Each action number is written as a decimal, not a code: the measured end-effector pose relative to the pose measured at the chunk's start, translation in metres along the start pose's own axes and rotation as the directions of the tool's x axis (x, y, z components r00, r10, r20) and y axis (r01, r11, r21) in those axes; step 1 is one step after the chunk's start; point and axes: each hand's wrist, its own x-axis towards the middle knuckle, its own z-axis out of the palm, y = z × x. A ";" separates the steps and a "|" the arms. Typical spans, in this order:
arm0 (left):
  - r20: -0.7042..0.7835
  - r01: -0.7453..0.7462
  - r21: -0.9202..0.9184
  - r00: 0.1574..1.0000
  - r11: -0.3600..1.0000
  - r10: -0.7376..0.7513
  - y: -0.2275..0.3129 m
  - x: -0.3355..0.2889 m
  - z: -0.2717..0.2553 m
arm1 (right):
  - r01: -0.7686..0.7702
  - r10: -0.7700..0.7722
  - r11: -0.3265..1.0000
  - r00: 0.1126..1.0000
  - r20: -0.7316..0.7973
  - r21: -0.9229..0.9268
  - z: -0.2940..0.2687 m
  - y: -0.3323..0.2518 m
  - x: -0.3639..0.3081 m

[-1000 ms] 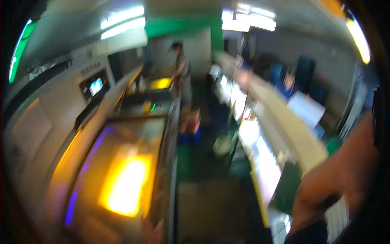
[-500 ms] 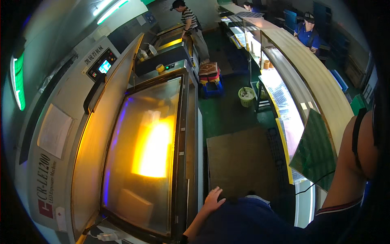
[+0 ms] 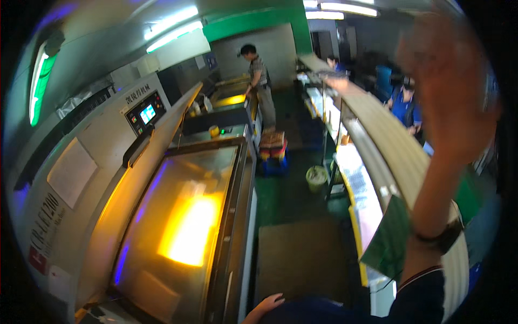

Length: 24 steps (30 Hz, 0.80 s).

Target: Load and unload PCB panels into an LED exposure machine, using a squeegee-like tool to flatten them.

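Note:
My right hand (image 3: 453,92) is raised high at the right, close to the camera. Motion smears its fingers, so I cannot tell whether they are open or closed. A dark band (image 3: 440,237) circles that wrist. Low in the middle, my left hand (image 3: 268,305) rests against my dark blue shirt (image 3: 324,312), its visible fingers stretched out and nothing seen in them. Left of it stands an exposure machine with a raised lid (image 3: 121,216) and a glass bed (image 3: 145,245), lit bright yellow in the middle. A dark green sheet (image 3: 386,240) leans beside my right forearm.
A brown board (image 3: 302,259) lies on the floor ahead. Beyond are a pale bin (image 3: 316,177) and a stool with a stacked cushion (image 3: 273,141). A long lit bench (image 3: 360,189) runs along the right. One person (image 3: 261,81) works at a farther machine; others sit beyond the bench.
My right arm has swung, bringing its hand into view at the upper right. The whole view has tilted upward, and my left hand now shows lower in it.

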 end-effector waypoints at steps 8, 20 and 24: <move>0.236 0.035 0.019 0.971 0.999 -0.039 -0.020 0.045 0.020 | -0.871 0.799 0.462 0.490 -0.350 -0.167 -0.013 0.173 -0.328; 0.122 -0.014 0.034 0.993 0.999 0.010 0.106 0.120 0.003 | -0.596 0.984 -0.065 -0.174 0.049 -0.801 -0.051 0.092 -0.538; 0.224 -0.057 0.060 0.974 0.997 0.042 0.144 0.135 0.030 | -0.620 0.912 -0.034 0.302 -0.278 -0.784 -0.071 0.080 -0.538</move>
